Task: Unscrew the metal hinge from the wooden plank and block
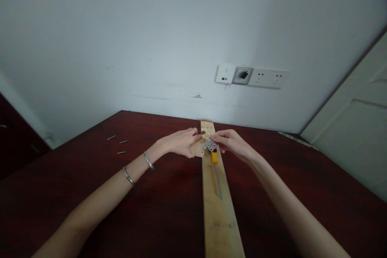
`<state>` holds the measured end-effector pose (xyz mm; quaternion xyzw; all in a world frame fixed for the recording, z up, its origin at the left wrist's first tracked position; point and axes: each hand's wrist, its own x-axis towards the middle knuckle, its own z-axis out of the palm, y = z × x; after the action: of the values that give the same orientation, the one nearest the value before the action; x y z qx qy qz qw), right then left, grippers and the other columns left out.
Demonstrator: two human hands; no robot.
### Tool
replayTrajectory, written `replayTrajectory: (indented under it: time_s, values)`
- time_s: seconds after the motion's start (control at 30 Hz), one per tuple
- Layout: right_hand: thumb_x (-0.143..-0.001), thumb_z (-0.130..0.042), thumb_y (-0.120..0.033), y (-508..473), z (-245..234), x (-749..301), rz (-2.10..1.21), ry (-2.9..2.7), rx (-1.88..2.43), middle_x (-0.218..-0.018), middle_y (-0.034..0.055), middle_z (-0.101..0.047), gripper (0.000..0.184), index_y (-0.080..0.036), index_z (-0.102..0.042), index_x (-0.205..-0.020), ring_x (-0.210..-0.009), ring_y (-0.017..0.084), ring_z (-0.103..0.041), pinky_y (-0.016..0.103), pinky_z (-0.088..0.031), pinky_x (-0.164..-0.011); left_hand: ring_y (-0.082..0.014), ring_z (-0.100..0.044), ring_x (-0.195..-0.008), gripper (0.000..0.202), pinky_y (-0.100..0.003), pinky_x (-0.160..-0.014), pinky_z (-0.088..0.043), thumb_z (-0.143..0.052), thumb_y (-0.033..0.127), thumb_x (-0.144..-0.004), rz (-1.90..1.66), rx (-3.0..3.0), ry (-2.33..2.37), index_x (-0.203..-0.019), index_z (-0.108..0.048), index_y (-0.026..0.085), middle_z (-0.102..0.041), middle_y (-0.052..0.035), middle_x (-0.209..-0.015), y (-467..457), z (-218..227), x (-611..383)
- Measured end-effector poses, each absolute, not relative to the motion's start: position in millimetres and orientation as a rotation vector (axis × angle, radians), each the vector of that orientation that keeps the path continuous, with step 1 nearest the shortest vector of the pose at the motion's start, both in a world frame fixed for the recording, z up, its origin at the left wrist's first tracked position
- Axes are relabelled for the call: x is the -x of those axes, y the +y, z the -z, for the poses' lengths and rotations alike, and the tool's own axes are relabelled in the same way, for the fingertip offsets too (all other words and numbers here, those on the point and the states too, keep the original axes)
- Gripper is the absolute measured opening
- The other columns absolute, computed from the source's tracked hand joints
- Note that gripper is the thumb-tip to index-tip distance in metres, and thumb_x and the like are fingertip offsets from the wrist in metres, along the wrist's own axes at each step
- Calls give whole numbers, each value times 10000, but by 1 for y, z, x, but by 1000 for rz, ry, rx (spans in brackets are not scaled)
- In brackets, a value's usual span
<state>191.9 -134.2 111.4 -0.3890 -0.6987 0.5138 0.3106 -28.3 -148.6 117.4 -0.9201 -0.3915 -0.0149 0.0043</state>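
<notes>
My right hand [231, 142] pinches a small silver metal hinge [211, 144] with screw holes, holding it above a long pale wooden plank [222, 225]. My left hand [181, 142] is closed on a small wooden block [198, 149] at the plank's left side, its fingers partly covering the block. The hinge is close to the block's right end; whether they touch I cannot tell. Just below the hinge lies a screwdriver [215, 159], its yellow and black handle toward my right hand and its shaft pointing back at me along the plank.
Three screws or nails [123, 142] lie on the dark red table [145, 217] to the left. A white wall [151, 48] with sockets [267, 78] stands behind the table. A flat strip [298, 140] lies at the far right edge, near a white door [363, 129].
</notes>
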Motion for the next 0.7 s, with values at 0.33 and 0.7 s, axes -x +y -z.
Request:
replayTrajectory:
  time_s: [0.33,0.7]
  values:
    - [-676,-720,-482,-140,-122,-192,-1384,-1659,1005,-607,13,-580,361,-137,-628,-620,-507,72,-452,213,-325,-461,-220,-454,-1050,737,-289,-902,-397,-617,523,-726,201,2886,-1529,-1338,-428,159,-429,-109,-1226,-140,-131,113]
    - [-620,-716,-596,-139,-103,-167,-1357,-1782,1063,-583,22,-566,466,-135,-654,-646,-515,92,-460,209,-328,-428,-213,-492,-888,648,-295,-815,-382,-548,606,-728,-117,2456,-2146,-1129,-583,98,-498,-111,-1041,-208,-121,299]
